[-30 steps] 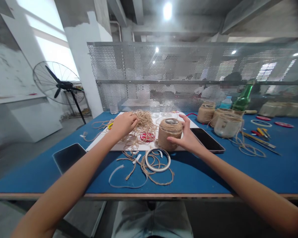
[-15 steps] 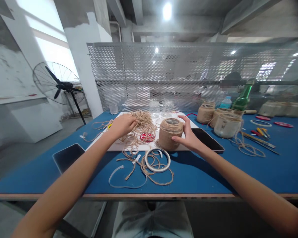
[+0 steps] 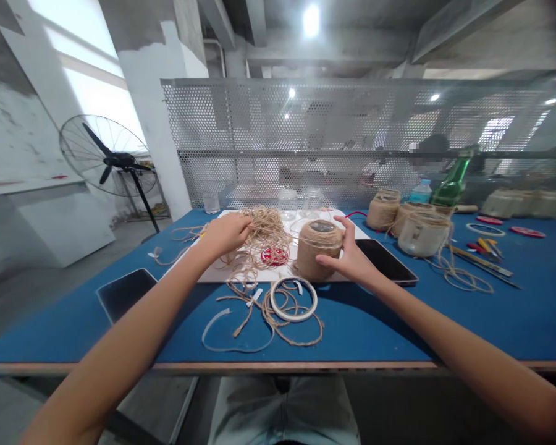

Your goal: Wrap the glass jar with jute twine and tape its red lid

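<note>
A jar wrapped in brown twine (image 3: 315, 253) stands upright at the middle of the work area, its round mouth facing up. My right hand (image 3: 349, 253) grips its right side, thumb at the front and fingers behind. At the edge of a loose heap of jute twine (image 3: 271, 227), my left hand (image 3: 229, 235) has its fingers closed on some strands; the fingertips are partly hidden. Between the heap and the jar lies a red spool (image 3: 274, 256). Nearer me, a white tape roll (image 3: 293, 317) rests over loops of twine.
Twine-wrapped jars (image 3: 383, 210), a partly covered glass jar (image 3: 422, 235) and a green bottle (image 3: 451, 182) stand to the right. A dark tablet (image 3: 387, 262) lies beside the white board (image 3: 213, 278). Tools (image 3: 488, 247) lie farther right. A perforated metal screen (image 3: 259, 123) rises behind.
My left hand has shifted very slightly left at the twine heap. My right thumb has slid a little left on the jar, which stays in place.
</note>
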A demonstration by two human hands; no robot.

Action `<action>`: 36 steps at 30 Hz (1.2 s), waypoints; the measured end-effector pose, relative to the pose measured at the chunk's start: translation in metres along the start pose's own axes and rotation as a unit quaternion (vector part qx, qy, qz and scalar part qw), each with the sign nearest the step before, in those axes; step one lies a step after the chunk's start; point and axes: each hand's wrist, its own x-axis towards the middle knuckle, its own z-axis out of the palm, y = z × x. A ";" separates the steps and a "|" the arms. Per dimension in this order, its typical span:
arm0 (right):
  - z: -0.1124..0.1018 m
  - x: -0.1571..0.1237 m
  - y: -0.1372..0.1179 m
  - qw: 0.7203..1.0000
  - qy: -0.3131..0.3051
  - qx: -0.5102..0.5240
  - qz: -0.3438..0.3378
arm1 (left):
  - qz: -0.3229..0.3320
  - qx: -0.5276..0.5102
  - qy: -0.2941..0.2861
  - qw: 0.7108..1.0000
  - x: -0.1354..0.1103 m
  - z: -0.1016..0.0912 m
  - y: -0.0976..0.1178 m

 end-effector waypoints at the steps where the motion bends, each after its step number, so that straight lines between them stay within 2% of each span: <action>1: -0.001 0.001 0.004 1.000 -0.007 0.018 -0.002 | -0.002 -0.001 0.000 1.000 0.000 0.000 0.000; 5: -0.005 0.004 0.017 0.999 -0.019 0.049 -0.005 | -0.016 -0.003 -0.002 1.000 0.000 0.000 -0.002; 10: -0.006 0.006 0.022 0.998 -0.026 0.059 -0.008 | -0.029 -0.006 -0.008 1.000 0.000 -0.001 -0.003; 14: -0.005 0.004 0.018 0.998 -0.023 0.048 -0.022 | -0.031 -0.010 -0.012 0.999 -0.001 -0.003 -0.003; 19: -0.001 0.002 0.006 0.998 0.039 -0.047 -0.022 | -0.043 -0.016 -0.021 0.999 -0.002 -0.004 -0.002; 25: 0.001 0.001 0.001 0.999 0.022 -0.024 -0.002 | -0.065 -0.032 -0.045 0.996 0.000 -0.001 -0.005; 36: -0.001 0.001 0.006 0.999 0.014 -0.031 0.005 | -0.016 -0.156 -0.061 0.986 0.006 0.003 -0.028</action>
